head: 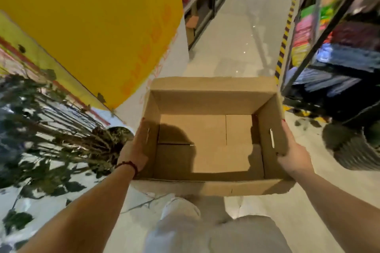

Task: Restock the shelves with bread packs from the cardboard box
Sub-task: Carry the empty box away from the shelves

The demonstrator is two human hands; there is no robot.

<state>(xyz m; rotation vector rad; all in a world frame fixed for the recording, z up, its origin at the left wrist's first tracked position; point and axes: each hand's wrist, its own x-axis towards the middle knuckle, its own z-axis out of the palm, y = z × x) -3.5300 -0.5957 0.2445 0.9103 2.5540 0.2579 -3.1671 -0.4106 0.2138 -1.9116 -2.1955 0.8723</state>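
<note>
An open brown cardboard box (209,96) is held in front of me above the floor, and its inside shows only bare cardboard. My left hand (136,146) grips the box's left wall from outside, with a red bead bracelet on that wrist. My right hand (292,150) grips the right wall near a slot handle. No bread packs are in view inside the box. Shelves (337,51) with blurred colourful packs stand at the right.
A yellow pillar (92,22) rises at the left, with a potted plant (51,129) below it. More shelving (201,0) stands at the far middle. A pale aisle floor (242,37) runs ahead between them. A dark ribbed bin (353,150) sits at the right.
</note>
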